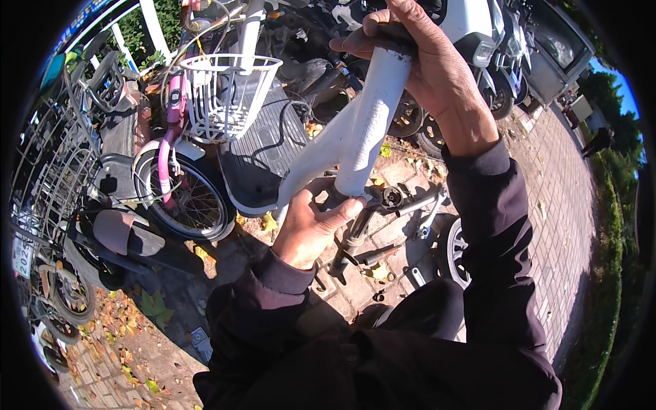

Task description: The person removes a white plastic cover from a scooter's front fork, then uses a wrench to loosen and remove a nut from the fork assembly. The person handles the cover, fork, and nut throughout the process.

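A white bicycle frame [372,123] stands tilted in front of me, its thick head tube slanting from upper right to lower left. At the tube's lower end my left hand [307,229] is closed round it, thumb along the rim. My right hand [437,65] grips the upper end, fingers curled over the top, where a dark part is mostly hidden by them. Just beneath the tube, a black metal fork-like part [352,246] lies over the paving, next to a round dark fitting [392,197]. Small loose parts [378,296] are scattered near my knee.
A pink bicycle [176,113] with a white basket [229,102] stands close on the left, beside a scooter footboard [263,147]. A small wheel [456,251] is under my right forearm. Parked scooters [482,51] line the back; brick paving [547,184] runs along the right.
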### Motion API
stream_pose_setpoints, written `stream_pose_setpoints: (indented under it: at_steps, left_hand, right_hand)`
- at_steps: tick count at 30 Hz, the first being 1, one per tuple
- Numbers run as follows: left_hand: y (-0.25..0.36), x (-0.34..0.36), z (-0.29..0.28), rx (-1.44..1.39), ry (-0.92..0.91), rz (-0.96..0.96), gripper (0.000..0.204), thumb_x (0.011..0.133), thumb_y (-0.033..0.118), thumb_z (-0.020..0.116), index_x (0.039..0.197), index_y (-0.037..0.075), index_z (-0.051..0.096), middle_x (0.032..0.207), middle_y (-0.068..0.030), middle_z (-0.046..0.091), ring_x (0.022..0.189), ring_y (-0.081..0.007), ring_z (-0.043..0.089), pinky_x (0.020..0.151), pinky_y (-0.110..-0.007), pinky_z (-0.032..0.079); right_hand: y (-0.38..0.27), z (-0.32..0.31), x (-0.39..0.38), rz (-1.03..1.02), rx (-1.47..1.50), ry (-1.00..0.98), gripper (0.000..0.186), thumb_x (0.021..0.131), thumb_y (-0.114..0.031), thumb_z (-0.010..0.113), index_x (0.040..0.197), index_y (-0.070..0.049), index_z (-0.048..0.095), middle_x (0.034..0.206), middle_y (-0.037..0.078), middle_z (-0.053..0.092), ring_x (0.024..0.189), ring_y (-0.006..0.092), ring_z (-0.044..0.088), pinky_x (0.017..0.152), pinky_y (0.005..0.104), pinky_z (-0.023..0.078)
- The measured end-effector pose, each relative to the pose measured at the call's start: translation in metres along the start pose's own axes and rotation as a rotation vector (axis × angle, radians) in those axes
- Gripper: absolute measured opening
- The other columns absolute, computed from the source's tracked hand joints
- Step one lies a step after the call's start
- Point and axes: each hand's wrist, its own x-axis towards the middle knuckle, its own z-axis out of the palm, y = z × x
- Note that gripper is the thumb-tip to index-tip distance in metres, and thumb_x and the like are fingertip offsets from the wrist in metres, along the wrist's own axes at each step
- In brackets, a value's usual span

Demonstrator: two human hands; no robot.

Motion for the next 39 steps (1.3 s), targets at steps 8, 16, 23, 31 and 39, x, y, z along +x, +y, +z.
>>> stream_pose_setpoints:
  at_steps: [8,16,23,31,39]
  left_hand:
    - [-0.005,0.004,0.001,0.095,0.019,0.105,0.055,0.081,0.031,0.086,0.118,0.001,0.057,0.082,0.0010,0.062,0.061,-0.0045,0.054,0.046,-0.020,0.038]
    - [-0.001,0.002,-0.005,-0.118,-0.085,0.011,0.062,0.083,0.017,0.084,0.130,-0.006,0.051,0.121,-0.0122,0.062,0.100,-0.0156,0.064,0.091,-0.028,0.053]
    - [-0.006,0.004,0.000,-0.002,-0.019,0.071,0.057,0.083,0.027,0.084,0.127,0.003,0.055,0.091,-0.0008,0.064,0.062,-0.0050,0.054,0.047,-0.019,0.039]
    - [0.002,0.004,-0.003,-0.107,-0.123,0.043,0.056,0.083,0.016,0.084,0.125,-0.007,0.055,0.109,-0.0082,0.067,0.097,-0.0143,0.067,0.090,-0.028,0.054]
    - [0.004,0.001,0.003,0.026,0.022,0.012,0.061,0.084,0.019,0.084,0.129,-0.004,0.052,0.114,-0.0085,0.064,0.098,-0.0150,0.065,0.088,-0.028,0.054]
  right_hand:
    - [-0.009,-0.011,0.004,0.101,0.202,-0.293,0.072,0.100,-0.063,0.042,0.110,0.004,0.066,0.125,0.028,0.063,0.118,0.0353,0.061,0.105,0.0456,0.046]
    - [-0.020,0.001,-0.006,0.144,-0.099,0.123,0.054,0.098,-0.054,0.057,0.093,-0.001,0.066,0.082,0.012,0.069,0.084,0.0227,0.068,0.089,0.0369,0.049]
    - [0.007,-0.036,0.014,0.022,0.165,-0.575,0.080,0.088,-0.067,0.059,0.132,0.000,0.054,0.127,0.026,0.062,0.133,0.0433,0.049,0.118,0.0528,0.032]
    - [-0.002,0.001,-0.022,-0.069,-0.485,0.131,0.069,0.088,-0.064,0.066,0.114,0.000,0.069,0.099,0.016,0.074,0.106,0.0273,0.066,0.099,0.0469,0.050]
    - [-0.001,-0.019,0.013,0.135,0.348,-0.328,0.054,0.101,-0.049,0.052,0.111,0.002,0.066,0.120,0.023,0.066,0.118,0.0333,0.062,0.104,0.0407,0.048]
